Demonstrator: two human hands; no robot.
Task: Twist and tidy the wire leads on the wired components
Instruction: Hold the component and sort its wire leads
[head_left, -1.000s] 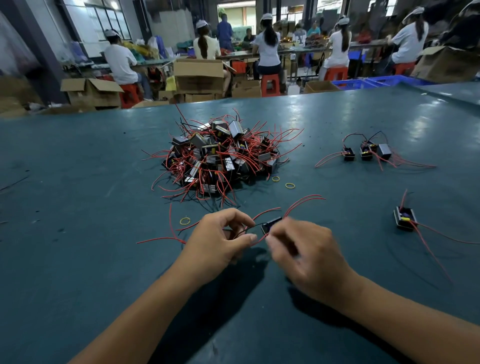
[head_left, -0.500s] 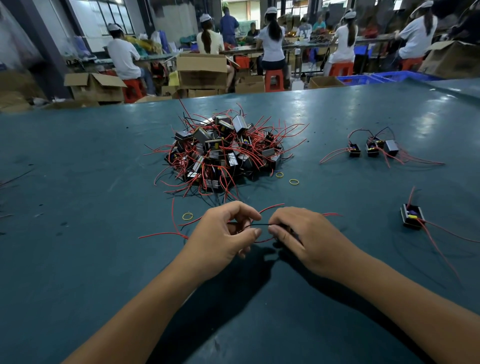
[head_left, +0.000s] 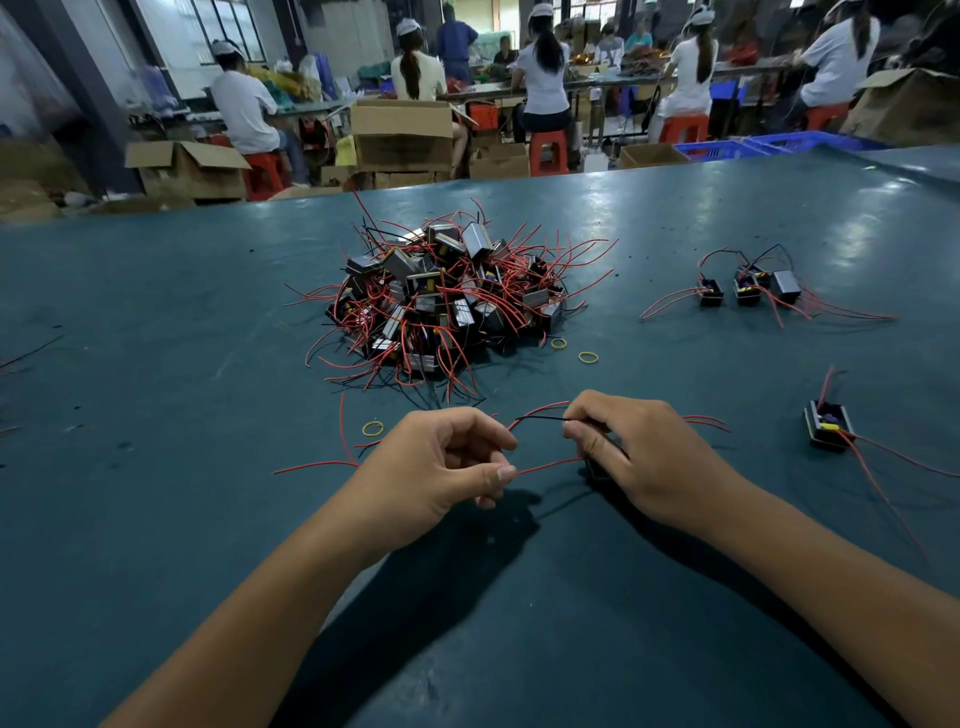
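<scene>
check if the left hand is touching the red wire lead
Touching. The head view shows the left hand pinching the red wire lead between thumb and fingertip, no gap visible.

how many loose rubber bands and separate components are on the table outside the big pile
yellow rubber bands: 3
components lying apart on the right: 4
component under the right hand: 1
total: 8

Open table near the hands, clutter farther out

Bare green table (head_left: 156, 415) lay left of the left hand (head_left: 436, 467). Ahead, the pile of wired components (head_left: 441, 301) blocked the way; loose rubber bands (head_left: 588, 357) and a single component (head_left: 827, 428) lay right of the right hand (head_left: 654, 457).
</scene>
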